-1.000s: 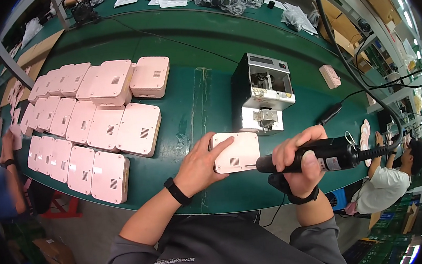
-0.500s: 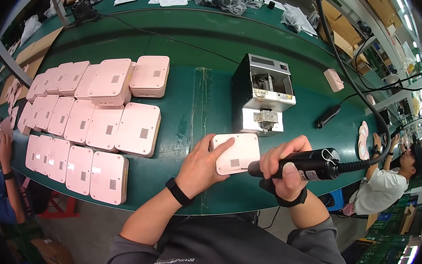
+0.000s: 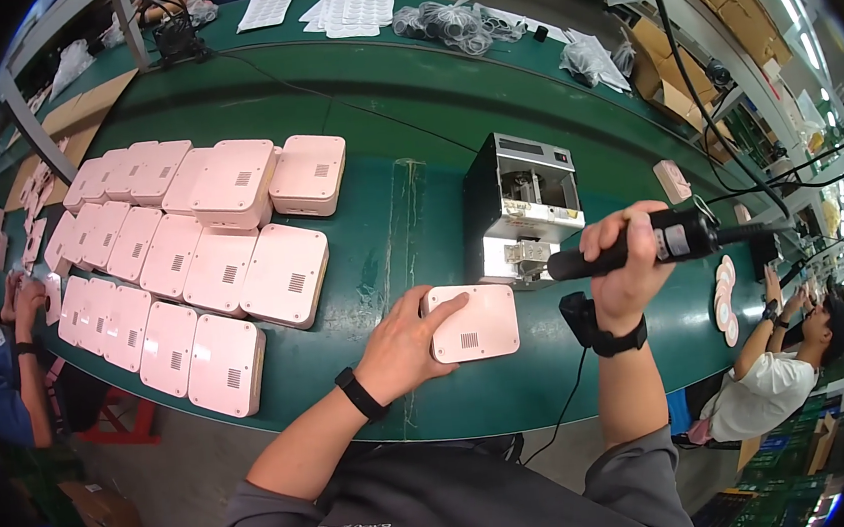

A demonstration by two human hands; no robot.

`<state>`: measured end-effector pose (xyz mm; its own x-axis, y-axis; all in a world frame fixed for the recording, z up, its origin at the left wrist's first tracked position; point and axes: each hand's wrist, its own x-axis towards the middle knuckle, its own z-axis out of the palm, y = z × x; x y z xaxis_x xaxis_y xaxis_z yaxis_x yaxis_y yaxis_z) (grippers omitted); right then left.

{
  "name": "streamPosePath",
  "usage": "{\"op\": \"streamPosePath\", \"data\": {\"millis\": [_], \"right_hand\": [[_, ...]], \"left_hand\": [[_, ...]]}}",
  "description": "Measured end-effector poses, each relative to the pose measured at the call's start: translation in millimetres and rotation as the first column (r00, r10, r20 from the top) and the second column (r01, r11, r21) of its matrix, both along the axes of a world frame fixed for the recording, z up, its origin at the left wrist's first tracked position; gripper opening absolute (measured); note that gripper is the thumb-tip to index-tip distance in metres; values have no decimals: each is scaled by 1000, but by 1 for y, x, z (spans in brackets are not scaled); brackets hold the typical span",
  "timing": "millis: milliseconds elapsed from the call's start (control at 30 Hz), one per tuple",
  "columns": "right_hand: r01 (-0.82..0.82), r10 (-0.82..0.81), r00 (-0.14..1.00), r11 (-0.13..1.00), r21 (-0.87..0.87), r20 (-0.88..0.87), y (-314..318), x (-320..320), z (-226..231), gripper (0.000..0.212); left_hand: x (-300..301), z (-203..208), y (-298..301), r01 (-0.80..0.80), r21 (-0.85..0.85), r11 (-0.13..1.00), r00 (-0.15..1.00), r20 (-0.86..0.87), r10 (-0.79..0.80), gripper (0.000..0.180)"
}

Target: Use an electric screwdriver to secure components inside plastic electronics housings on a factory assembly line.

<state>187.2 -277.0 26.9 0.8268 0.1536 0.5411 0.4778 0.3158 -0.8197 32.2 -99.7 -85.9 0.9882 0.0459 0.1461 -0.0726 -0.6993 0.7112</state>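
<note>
On the green bench, a pale pink square box (image 3: 488,333) with a slotted vent and corner holes lies flat. My left hand (image 3: 400,351) grips its left side, thumb over the top face. My right hand (image 3: 628,266) is wrapped round a black electric screwdriver (image 3: 597,260), raised to the right of the box and clear of it. The screwdriver's front end is at the metal block of a screw feeder (image 3: 539,218); whether the bit touches the block cannot be made out. A cable trails from the screwdriver's rear.
Rows of similar pink boxes (image 3: 288,275) stand to the left, one stacked on others. Right of the feeder lie a small pink part (image 3: 673,181) and round pink-white discs (image 3: 725,302). Plastic bags (image 3: 461,24) and white sheets (image 3: 350,11) lie on the far bench. Co-workers sit at both sides.
My right hand has lifted the screwdriver off the box and carried it up and right to the feeder. My left hand keeps its hold on the box.
</note>
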Motion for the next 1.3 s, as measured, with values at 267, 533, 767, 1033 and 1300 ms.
{"op": "streamPosePath", "data": {"millis": [267,533,767,1033,1300], "right_hand": [[-185,180,976,982,-25,-126,1,-32,-2,22],[-470,468,882,881,-52,-51,24,-86,3,28],[-140,140,989,990,8,-40,7,-37,5,23],[66,-67,998,998,-10,-16,3,10,3,17],[-173,164,967,984,-30,-195,5,-35,-4,21]], "left_hand": [[1,0,0,-5,10,1000,1000,-6,5,86],[2,-3,1,-17,-14,1000,999,32,18,85],[-1,-7,3,-10,-16,1000,999,39,10,83],[-1,-1,1,-7,-13,1000,1000,28,7,82],[2,-6,2,2,-20,1000,1000,26,-2,84]]}}
